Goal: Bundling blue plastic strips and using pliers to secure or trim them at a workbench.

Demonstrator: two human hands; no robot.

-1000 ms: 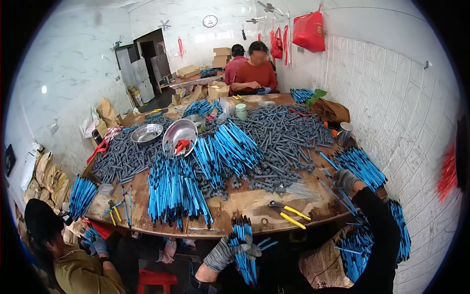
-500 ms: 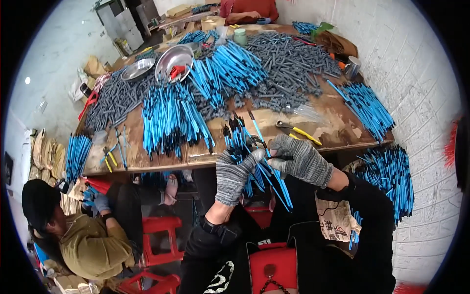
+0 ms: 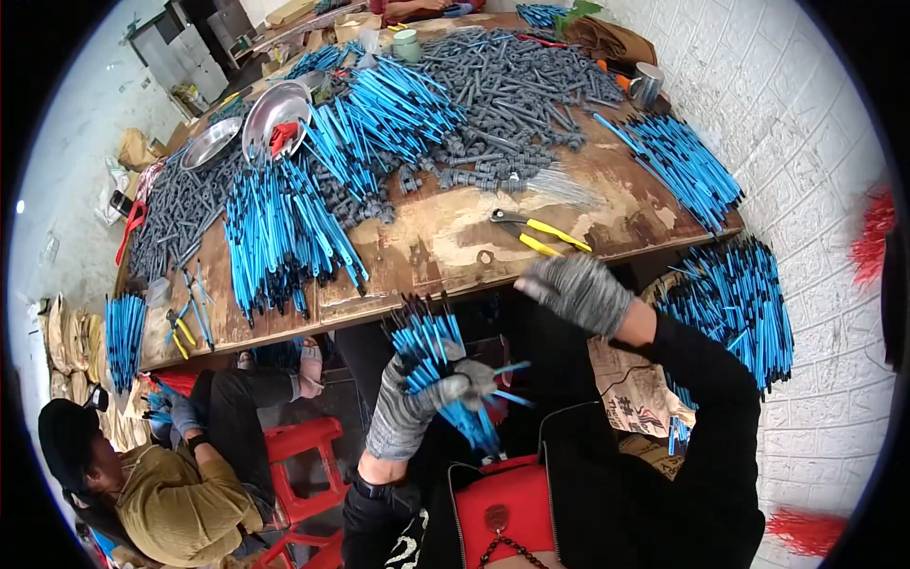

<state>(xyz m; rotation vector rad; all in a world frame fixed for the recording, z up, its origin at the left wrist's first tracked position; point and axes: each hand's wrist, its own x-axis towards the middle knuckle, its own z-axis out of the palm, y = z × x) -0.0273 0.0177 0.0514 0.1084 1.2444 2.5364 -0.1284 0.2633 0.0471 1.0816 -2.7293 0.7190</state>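
My left hand [image 3: 422, 398], in a grey knitted glove, is closed round a bundle of thin blue sticks with black ends [image 3: 427, 346]. The bundle hangs tilted in front of my chest, below the table edge, and a couple of sticks poke out to the right. At the table's front edge hovers my right hand [image 3: 578, 289], gloved the same way, with its fingers reaching left and nothing seen in them. Just beyond it on the wood lie pliers with yellow handles [image 3: 540, 230]. Whether the fingers touch the handles is unclear.
The wooden table [image 3: 408, 256] carries blue stick piles [image 3: 284, 237], a heap of grey plastic parts [image 3: 512, 85] and metal bowls [image 3: 275, 119]. More sticks [image 3: 739, 308] stand at the right by the wall. At the left a co-worker [image 3: 171, 484] sits near red stools [image 3: 303, 465].
My right hand has come away from the bundle, up and right toward the pliers. The left hand keeps the bundle and has moved lower and left. The view has shifted a little.
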